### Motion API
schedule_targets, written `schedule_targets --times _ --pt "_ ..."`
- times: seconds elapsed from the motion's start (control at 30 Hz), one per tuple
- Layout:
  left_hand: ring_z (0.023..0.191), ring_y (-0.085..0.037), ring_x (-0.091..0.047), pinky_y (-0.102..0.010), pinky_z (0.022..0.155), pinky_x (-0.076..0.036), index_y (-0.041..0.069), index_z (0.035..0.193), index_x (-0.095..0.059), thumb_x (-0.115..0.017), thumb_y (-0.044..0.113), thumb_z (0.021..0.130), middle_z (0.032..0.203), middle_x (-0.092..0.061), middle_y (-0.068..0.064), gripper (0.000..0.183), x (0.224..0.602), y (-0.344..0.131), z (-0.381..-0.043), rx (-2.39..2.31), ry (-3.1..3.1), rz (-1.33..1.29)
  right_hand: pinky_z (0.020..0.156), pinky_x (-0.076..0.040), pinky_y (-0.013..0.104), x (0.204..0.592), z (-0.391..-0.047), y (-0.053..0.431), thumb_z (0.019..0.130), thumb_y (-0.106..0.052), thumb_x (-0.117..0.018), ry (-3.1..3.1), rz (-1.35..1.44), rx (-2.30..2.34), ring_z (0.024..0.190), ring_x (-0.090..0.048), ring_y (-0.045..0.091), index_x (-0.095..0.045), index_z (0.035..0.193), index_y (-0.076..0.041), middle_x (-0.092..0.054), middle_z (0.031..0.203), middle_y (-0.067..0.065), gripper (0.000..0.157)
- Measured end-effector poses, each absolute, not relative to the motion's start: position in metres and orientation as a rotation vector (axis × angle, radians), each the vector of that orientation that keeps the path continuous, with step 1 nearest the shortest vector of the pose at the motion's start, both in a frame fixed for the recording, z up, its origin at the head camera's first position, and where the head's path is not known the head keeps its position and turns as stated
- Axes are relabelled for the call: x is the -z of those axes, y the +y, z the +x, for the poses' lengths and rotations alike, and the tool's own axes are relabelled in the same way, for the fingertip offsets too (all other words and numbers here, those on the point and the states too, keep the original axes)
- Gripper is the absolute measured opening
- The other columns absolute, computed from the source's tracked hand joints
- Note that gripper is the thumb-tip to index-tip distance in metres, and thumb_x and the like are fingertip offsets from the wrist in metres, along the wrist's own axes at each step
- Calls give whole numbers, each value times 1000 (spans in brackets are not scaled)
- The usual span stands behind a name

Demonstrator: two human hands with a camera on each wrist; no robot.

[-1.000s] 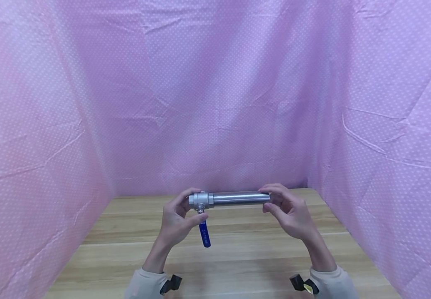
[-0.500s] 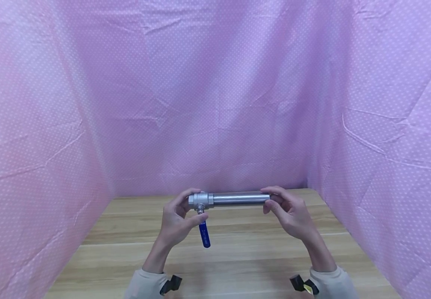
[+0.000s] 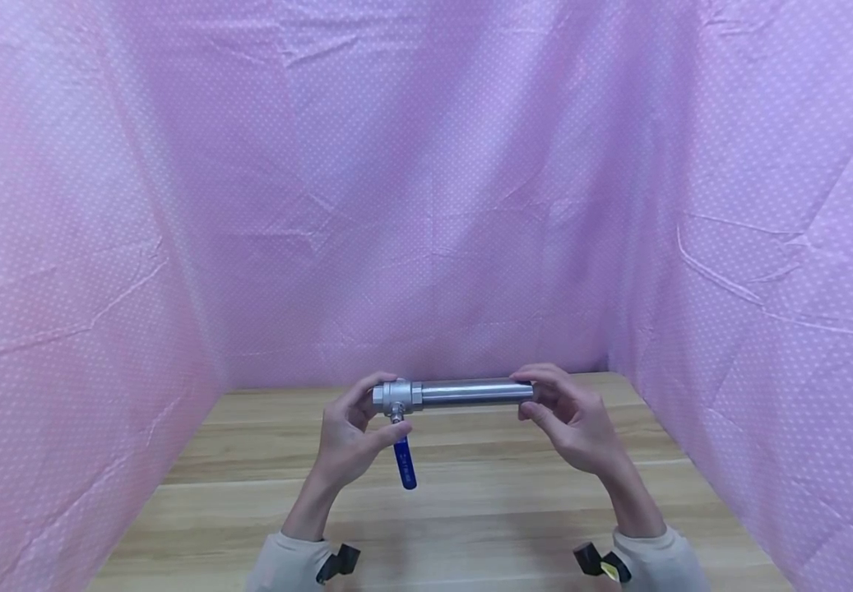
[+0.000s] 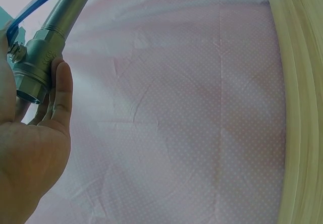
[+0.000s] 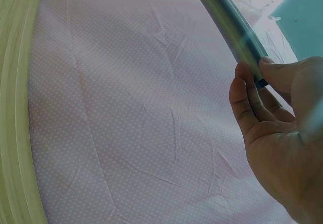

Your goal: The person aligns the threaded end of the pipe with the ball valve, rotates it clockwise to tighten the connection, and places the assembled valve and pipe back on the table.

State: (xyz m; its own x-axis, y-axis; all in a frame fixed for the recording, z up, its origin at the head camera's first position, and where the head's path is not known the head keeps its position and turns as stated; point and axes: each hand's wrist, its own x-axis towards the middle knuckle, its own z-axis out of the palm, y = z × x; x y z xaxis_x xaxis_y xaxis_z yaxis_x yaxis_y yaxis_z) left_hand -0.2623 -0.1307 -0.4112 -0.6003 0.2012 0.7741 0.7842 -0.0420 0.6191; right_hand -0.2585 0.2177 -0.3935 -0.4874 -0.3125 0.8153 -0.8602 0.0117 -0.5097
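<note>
A silver ball valve (image 3: pixel 399 396) is joined end to end with a shiny metal pipe (image 3: pixel 478 392), held level above the table in the head view. The valve's blue lever handle (image 3: pixel 405 464) points down toward the person. My left hand (image 3: pixel 352 444) grips the valve body, its thumb by the base of the handle. With thumb and fingertips my right hand (image 3: pixel 581 427) pinches the pipe's far right end. In the left wrist view, fingers (image 4: pixel 63 90) lie behind the valve's open hex end. The right wrist view shows the thumb and fingers round the pipe's end (image 5: pixel 261 82).
A light wooden table (image 3: pixel 441 526) lies under the hands. Pink dotted cloth (image 3: pixel 426 205) stands behind it and along both sides. Small black camera mounts (image 3: pixel 340 561) sit at both sleeve cuffs.
The right fingers shift slightly on the pipe's end, sliding right and then back left. The left hand and valve stay almost still.
</note>
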Motion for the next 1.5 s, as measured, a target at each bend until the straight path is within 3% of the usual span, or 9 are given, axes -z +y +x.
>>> schedule_targets --times 0.2,0.33,0.47,0.57,0.77,0.87,1.2,1.5 --pt "113 -3 -77 -20 103 -66 -14 143 -62 -84 -23 82 135 -73 11 66 410 -131 -262 1684 -1786 -1038 75 -66 19 393 -258 218 89 33 -67 -1850 1135 -1435 87 -77 11 -68 135 14 -73 114 9 50" --pt "113 -3 -77 -20 103 -66 -18 143 -60 -83 -23 82 135 -73 11 66 410 -131 -262 1685 -1783 -1043 71 -62 18 393 -258 218 91 31 -67 -1872 1116 -1396 83 -75 11 -68 133 13 -73 96 14 46" --pt "113 -3 -77 -20 103 -66 -21 142 -59 -83 -23 81 135 -73 11 65 410 -131 -261 1688 -1782 -1042 68 -61 18 393 -258 219 94 28 -66 -1907 1090 -1377 82 -74 10 -68 133 13 -75 87 13 42" --pt "113 -3 -76 -21 104 -66 -19 142 -59 -83 -23 81 136 -73 11 66 409 -131 -261 1687 -1781 -1039 69 -62 18 392 -257 219 95 27 -66 -1925 1076 -1390 82 -76 10 -67 134 14 -77 88 13 41" --pt "114 -4 -77 -21 104 -66 -10 144 -63 -84 -22 82 136 -73 9 66 409 -131 -261 1678 -1786 -1037 78 -68 22 393 -257 219 93 30 -65 -1870 1137 -1486 89 -79 14 -66 138 14 -74 127 12 47" --pt "114 -4 -77 -21 105 -66 -10 144 -63 -84 -22 82 136 -73 9 66 409 -131 -261 1678 -1793 -1032 78 -69 24 394 -258 219 92 31 -66 -1858 1158 -1499 90 -78 14 -65 140 13 -71 135 12 51" --pt "114 -4 -76 -21 104 -66 -15 143 -62 -84 -21 83 136 -73 9 64 410 -131 -261 1679 -1793 -1029 74 -67 22 394 -257 219 90 32 -68 -1860 1156 -1450 87 -78 16 -67 138 12 -72 126 10 52" --pt "114 -4 -76 -21 104 -66 -9 144 -64 -85 -21 82 136 -73 8 66 410 -131 -261 1677 -1797 -1022 65 -60 21 391 -255 218 91 31 -68 -1886 1102 -1413 81 -75 13 -68 135 12 -73 96 15 48"
